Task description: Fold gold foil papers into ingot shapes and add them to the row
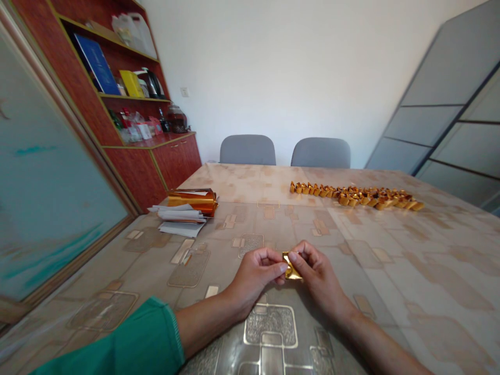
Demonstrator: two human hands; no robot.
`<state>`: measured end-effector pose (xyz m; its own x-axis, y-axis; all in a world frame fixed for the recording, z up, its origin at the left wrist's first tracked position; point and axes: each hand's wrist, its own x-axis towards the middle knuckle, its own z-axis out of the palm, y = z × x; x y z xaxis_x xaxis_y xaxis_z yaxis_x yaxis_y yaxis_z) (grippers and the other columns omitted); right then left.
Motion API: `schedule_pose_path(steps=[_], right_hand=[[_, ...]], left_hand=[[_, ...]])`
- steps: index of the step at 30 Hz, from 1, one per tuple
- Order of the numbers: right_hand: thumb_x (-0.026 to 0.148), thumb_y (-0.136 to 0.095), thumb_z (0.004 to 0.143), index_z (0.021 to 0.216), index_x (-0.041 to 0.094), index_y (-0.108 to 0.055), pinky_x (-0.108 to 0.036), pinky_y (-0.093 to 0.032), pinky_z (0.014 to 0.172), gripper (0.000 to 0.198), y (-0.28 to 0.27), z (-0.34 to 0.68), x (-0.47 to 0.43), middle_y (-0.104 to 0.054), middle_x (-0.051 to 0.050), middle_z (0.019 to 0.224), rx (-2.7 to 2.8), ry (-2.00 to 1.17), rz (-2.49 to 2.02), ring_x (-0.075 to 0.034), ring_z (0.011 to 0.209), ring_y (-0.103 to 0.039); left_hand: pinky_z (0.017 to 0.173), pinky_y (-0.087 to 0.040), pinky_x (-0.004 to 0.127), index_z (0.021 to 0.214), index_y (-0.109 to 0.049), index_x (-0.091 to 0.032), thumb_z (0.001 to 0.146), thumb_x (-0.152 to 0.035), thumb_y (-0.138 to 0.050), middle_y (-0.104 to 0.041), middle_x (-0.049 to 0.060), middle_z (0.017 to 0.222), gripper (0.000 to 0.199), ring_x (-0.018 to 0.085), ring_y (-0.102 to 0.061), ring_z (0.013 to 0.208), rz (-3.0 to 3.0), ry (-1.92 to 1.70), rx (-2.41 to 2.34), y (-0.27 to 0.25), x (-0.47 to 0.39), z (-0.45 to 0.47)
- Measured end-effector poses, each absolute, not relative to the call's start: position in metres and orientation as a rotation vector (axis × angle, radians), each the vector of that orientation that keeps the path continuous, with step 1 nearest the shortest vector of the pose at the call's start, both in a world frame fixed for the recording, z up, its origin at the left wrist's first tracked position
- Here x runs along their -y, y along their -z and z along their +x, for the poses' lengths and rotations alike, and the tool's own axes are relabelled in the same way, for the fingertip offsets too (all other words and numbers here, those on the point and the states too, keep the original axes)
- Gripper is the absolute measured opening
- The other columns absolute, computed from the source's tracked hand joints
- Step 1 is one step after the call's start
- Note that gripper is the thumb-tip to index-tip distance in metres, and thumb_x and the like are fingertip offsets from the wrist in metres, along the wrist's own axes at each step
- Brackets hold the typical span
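A small folded piece of shiny gold foil paper (pixel 292 272) is held just above the table, between both hands. My left hand (pixel 262 272) pinches its left edge with thumb and fingers. On the other side, my right hand (pixel 315 265) grips the upper right part, its thumb lying over the foil. The fingers cover part of the piece, so its full shape is hidden. Farther off to the right, rows of folded gold foil pieces (pixel 363 198) stand on the table. To the left lies a stack of gold foil sheets (pixel 193 200), with white-backed papers (pixel 183 220) in front of it.
A patterned cover lies over the table (pixel 242 291). Two grey chairs (pixel 247 149) stand at its far edge, against a white wall. A red-brown cabinet (pixel 175 156) with shelves of household items is at the left; grey panels (pixel 437 83) rise at the right.
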<state>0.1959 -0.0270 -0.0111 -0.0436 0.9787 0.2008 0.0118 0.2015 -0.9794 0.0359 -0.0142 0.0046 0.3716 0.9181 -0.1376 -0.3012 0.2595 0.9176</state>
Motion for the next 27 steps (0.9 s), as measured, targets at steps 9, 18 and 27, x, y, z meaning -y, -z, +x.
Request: schedule_pose_path(steps=[9,18,27], right_hand=[[0.048,-0.066,0.091,0.079,0.02,-0.058,-0.025,-0.039,0.059,0.031,0.018,0.197,0.023,-0.058,0.002,0.069,1.225,-1.067,-1.025,-0.013,0.062,-0.051],[0.047,-0.065,0.091,0.077,0.02,-0.058,-0.026,-0.04,0.058,0.031,0.013,0.194,0.026,-0.06,0.002,0.067,1.294,-1.037,-1.024,-0.014,0.061,-0.052],[0.046,-0.064,0.09,0.075,0.019,-0.063,-0.026,-0.041,0.059,0.031,-0.004,0.192,0.031,-0.059,0.001,0.066,1.332,-0.773,-1.147,-0.015,0.063,-0.053]], left_hand=[[0.068,-0.052,0.026,0.082,-0.068,-0.01,0.065,-0.044,-0.089,-0.068,0.003,0.077,0.043,0.011,-0.063,0.064,0.847,-0.927,-0.717,-0.006,0.013,0.037],[0.062,-0.05,0.023,0.078,-0.064,-0.011,0.06,-0.038,-0.092,-0.068,0.003,0.067,0.043,0.012,-0.062,0.061,0.85,-0.875,-0.727,-0.003,0.015,0.038],[0.058,-0.041,0.021,0.077,-0.065,-0.013,0.067,-0.038,-0.085,-0.06,-0.002,0.061,0.034,0.009,-0.052,0.058,0.975,-1.02,-0.814,-0.008,0.018,0.039]])
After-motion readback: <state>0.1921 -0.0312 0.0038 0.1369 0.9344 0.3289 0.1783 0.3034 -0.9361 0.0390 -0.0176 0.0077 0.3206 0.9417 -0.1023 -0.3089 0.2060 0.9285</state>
